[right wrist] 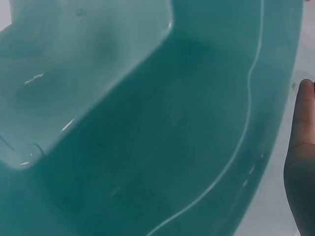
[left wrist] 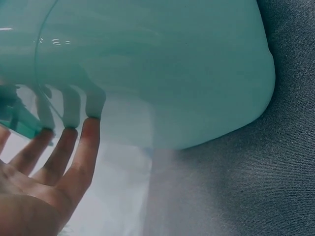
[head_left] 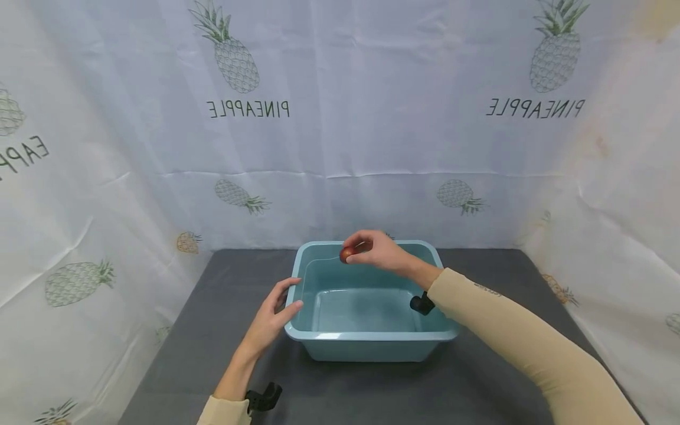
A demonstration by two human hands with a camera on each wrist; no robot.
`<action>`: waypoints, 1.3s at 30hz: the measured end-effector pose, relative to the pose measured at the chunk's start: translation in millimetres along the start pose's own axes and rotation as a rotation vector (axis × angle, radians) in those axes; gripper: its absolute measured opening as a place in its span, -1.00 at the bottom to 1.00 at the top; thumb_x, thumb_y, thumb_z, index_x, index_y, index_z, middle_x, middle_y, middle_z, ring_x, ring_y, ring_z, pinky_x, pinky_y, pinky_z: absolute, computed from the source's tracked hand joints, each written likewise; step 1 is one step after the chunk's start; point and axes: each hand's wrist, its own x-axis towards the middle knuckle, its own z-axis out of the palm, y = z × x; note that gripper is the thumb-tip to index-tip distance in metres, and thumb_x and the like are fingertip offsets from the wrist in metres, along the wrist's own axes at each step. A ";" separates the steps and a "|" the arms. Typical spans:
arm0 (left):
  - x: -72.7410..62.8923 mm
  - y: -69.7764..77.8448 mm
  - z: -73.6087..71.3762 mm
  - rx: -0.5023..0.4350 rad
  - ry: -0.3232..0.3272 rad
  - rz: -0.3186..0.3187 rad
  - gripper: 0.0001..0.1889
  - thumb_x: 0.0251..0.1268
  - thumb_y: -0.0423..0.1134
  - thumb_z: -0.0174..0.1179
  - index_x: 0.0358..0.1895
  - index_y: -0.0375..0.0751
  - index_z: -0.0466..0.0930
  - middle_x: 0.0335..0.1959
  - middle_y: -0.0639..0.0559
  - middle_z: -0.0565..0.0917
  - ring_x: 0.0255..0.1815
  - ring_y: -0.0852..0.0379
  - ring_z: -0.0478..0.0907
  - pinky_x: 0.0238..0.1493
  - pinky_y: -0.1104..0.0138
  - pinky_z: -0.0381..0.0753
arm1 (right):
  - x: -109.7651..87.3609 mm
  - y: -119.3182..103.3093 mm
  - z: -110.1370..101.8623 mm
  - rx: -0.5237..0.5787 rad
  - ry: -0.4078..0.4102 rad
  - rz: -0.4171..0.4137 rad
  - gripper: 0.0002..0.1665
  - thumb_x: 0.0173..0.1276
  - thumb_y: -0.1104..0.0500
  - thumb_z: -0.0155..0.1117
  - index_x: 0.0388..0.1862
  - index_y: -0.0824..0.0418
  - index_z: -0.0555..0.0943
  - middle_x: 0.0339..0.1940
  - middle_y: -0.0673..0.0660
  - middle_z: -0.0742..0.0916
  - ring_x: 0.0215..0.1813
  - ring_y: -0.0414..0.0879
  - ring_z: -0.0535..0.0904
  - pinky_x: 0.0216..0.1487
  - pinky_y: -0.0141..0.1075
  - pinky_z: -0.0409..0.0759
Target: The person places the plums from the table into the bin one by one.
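One round reddish item [head_left: 347,255] — pinched in the right hand's [head_left: 379,252] fingers above the blue tub [head_left: 369,349]; left hand [head_left: 270,319], fingers spread, touches tub's left side — apparent step: holding aloft; releasing calls for loosened fingertips

Smooth, glossy plastic gleaming in the basin [head_left: 372,349]; a shiny little ball [head_left: 347,254] at its eleven o'clock; matt, woven-looking counter [head_left: 372,392] towards six; creased, fabric-like pineapple-print curtain [head_left: 393,130] at twelve; matt cloth sleeve [head_left: 510,336] at four.
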 end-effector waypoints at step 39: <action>-1.9 0.7 0.4 -0.005 0.007 -0.026 -0.50 0.51 -0.20 0.18 0.45 -0.01 0.35 0.52 -0.23 0.26 0.41 -0.27 0.36 0.16 -0.01 0.56 | 2.6 14.2 13.1 -0.304 -0.191 0.073 -0.63 0.44 0.14 0.34 0.14 0.28 0.65 0.05 0.14 0.72 0.09 -0.06 0.63 0.13 -0.15 0.58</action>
